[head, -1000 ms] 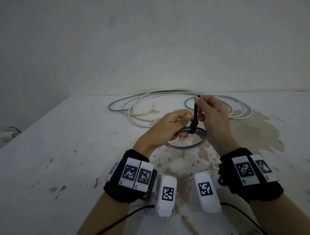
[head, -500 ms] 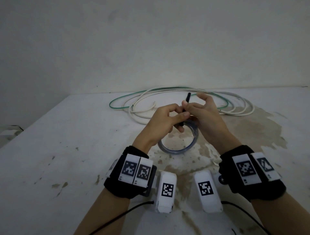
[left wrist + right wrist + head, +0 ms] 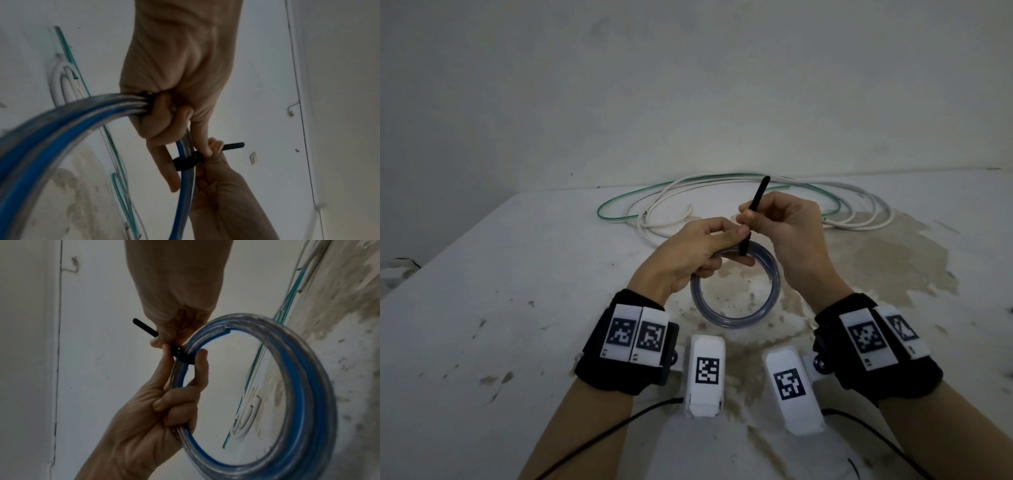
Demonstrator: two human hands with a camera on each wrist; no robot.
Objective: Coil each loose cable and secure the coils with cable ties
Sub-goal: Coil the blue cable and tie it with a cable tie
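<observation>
A coil of blue and clear cable (image 3: pixel 732 323) hangs upright above the table, and my left hand (image 3: pixel 698 253) grips its top, fingers curled round the strands (image 3: pixel 61 126). A black cable tie (image 3: pixel 758 198) is looped around the coil (image 3: pixel 304 386) beside my left thumb. My right hand (image 3: pixel 791 226) pinches the tie's tail just above the loop, and the free end (image 3: pixel 144 327) sticks out past the fingers. Loose white cable (image 3: pixel 664 219) and green cable (image 3: pixel 616 202) lie tangled at the back of the table.
The stained white table (image 3: pixel 500 308) runs back to a plain wall, and its left edge falls away at the far left. Black wires trail from my wrist cameras near the front edge. The loose cables lie just behind my hands.
The coil has swung from lying nearly flat to hanging upright in my left hand. My right hand has slid down the tie, so more of the tail sticks out above it.
</observation>
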